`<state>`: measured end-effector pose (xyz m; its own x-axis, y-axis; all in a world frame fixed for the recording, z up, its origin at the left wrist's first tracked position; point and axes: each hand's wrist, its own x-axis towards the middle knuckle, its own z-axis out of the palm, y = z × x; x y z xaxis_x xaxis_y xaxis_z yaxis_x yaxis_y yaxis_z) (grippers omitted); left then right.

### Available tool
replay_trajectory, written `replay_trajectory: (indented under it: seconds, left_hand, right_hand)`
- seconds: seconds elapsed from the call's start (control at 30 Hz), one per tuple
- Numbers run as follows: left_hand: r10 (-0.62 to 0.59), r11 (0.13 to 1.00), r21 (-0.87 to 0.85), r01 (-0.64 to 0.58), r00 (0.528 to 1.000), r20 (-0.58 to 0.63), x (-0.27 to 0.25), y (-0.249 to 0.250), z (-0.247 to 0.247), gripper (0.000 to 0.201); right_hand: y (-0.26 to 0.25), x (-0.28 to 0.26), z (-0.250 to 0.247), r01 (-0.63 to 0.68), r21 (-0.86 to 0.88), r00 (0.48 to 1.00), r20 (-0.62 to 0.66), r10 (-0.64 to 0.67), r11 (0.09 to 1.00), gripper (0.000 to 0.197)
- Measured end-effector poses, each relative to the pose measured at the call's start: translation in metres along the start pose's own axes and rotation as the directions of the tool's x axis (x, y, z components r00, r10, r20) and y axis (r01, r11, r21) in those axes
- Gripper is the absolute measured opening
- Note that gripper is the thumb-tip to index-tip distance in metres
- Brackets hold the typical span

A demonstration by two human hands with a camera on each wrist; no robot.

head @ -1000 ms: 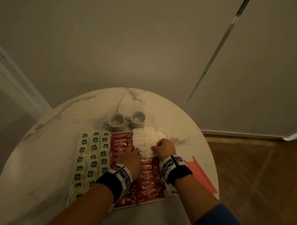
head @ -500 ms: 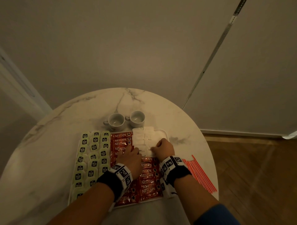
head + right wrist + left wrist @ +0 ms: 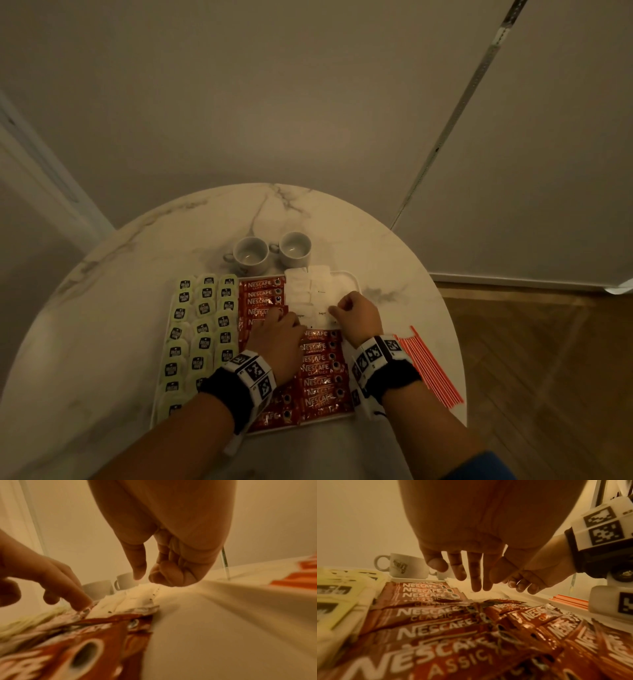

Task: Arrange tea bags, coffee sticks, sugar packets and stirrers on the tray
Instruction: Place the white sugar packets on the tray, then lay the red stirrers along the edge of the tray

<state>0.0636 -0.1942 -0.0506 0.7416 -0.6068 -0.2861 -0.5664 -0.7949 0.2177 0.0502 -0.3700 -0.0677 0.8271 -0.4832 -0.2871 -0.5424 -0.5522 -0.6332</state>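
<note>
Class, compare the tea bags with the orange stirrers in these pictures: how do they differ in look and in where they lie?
1. The tea bags are pale green squarish sachets with dark labels; the stirrers are thin orange sticks.
2. The tea bags lie on the tray, in three columns at its left; the stirrers lie off the tray, on the marble table to its right.
3. The tea bags overlap in rows; the stirrers lie side by side.

Neither is touched by the hands.

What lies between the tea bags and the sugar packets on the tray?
Head view: a column of red Nescafe coffee sticks separates the tea bags from the white sugar packets.
</note>
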Motion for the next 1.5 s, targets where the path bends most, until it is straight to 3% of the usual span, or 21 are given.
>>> replay_trajectory:
  seconds: [0.2,0.3,0.37,0.47,0.53,0.7,0.77,0.83,0.93,1.0,1.07,1.2,1.37,1.5]
  left_hand:
    - [0.118,0.993,-0.025,-0.118,0.993,-0.012,-0.033,0.005,-0.005,0.04]
    - [0.142,0.988,-0.06,-0.145,0.988,-0.056,-0.06,0.001,-0.002,0.053]
    - [0.12,0.989,-0.084,-0.124,0.991,-0.055,-0.076,-0.007,0.001,0.046]
    - [0.063,0.992,-0.101,-0.071,0.995,-0.078,-0.097,-0.017,0.008,0.032]
    - [0.043,0.99,-0.128,-0.054,0.995,-0.088,-0.109,-0.018,0.01,0.031]
    - [-0.023,0.991,-0.132,0.023,1.0,0.004,-0.134,-0.022,0.021,0.047]
    - [-0.022,0.992,-0.123,0.026,0.999,0.032,-0.143,-0.02,0.021,0.064]
    - [-0.023,0.993,-0.113,0.03,0.998,0.063,-0.152,-0.019,0.023,0.061]
    - [-0.055,0.979,-0.192,0.066,0.997,0.06,-0.163,-0.018,0.023,0.027]
    - [-0.047,0.972,-0.227,0.058,0.997,0.053,-0.17,-0.018,0.024,0.025]
    - [-0.033,0.972,-0.232,0.047,0.998,0.062,-0.175,-0.016,0.024,0.026]
    - [-0.005,0.969,-0.246,0.033,0.993,0.115,-0.183,-0.008,0.015,0.028]
    - [-0.016,0.949,-0.308,0.062,0.988,0.152,-0.196,-0.002,0.004,0.009]
    - [-0.04,0.938,-0.334,0.086,0.989,0.144,-0.209,-0.007,-0.003,0.01]
  right_hand:
    - [0.026,-0.047,-0.003,0.04,-0.033,0.996,0.082,-0.037,0.999,0.012]
    - [0.035,-0.08,0.0,0.19,-0.052,0.979,0.088,-0.185,0.98,0.028]
    - [0.035,-0.105,0.005,0.301,-0.149,0.942,0.198,-0.27,0.942,0.046]
    - [0.031,-0.133,0.017,0.362,-0.339,0.894,0.391,-0.22,0.868,0.064]
    - [0.034,-0.139,0.026,0.384,-0.392,0.883,0.421,-0.209,0.836,0.079]
    - [0.039,-0.139,0.037,0.374,-0.431,0.878,0.448,-0.166,0.821,0.089]
    - [0.036,-0.143,0.035,0.37,-0.416,0.886,0.427,-0.181,0.831,0.087]
    - [0.034,-0.15,0.028,0.341,-0.388,0.913,0.355,-0.203,0.856,0.08]
    - [0.041,-0.16,0.011,0.184,-0.323,0.982,0.102,-0.159,0.928,0.061]
    - [0.053,-0.159,-0.002,0.029,-0.295,0.997,-0.054,-0.047,0.955,0.062]
    - [0.066,-0.154,-0.013,-0.102,-0.312,0.991,-0.109,0.071,0.944,0.074]
    - [0.084,-0.133,-0.03,-0.261,-0.338,0.965,-0.096,0.243,0.904,0.1]
    - [0.095,-0.114,-0.044,-0.27,-0.372,0.955,0.015,0.297,0.888,0.115]
    - [0.096,-0.103,-0.052,-0.304,-0.376,0.94,0.032,0.34,0.875,0.13]
